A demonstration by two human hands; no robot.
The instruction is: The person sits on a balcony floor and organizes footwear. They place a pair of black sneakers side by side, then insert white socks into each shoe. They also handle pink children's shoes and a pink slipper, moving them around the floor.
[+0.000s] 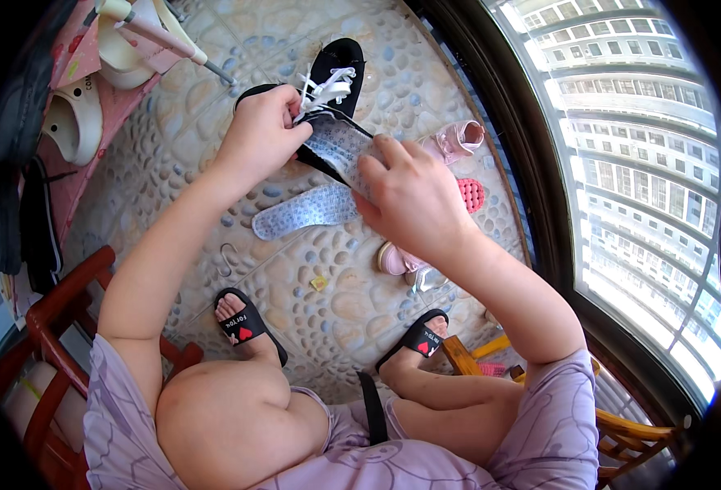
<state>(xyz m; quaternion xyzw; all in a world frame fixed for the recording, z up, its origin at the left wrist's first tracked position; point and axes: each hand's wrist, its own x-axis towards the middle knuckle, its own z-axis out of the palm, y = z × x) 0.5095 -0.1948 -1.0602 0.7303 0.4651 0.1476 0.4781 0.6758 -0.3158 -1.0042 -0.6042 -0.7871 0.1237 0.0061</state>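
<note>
A black shoe (318, 162) is held up over the floor, its opening turned towards me. My left hand (262, 131) grips it by the front, near the white laces (329, 90). Part of a blue-and-white floral insole (339, 142) shows in the opening. At the heel end, my right hand (409, 187) pinches this insole; whether it also grips the shoe's heel is hidden by the fingers. Behind, a second black shoe (343, 58) rests on the floor. Another floral insole (305, 211) lies flat below the held shoe, its right end covered by my right hand.
Small pink shoes (452, 141) (394, 258) lie right, beside a red textured sole (472, 195). A metal S-hook (228, 260) and a yellow wrapper (318, 282) are on the pebble-patterned floor (360, 300). A shoe rack (106, 131) with white clogs (78, 122) stands left; a window (636, 153), right.
</note>
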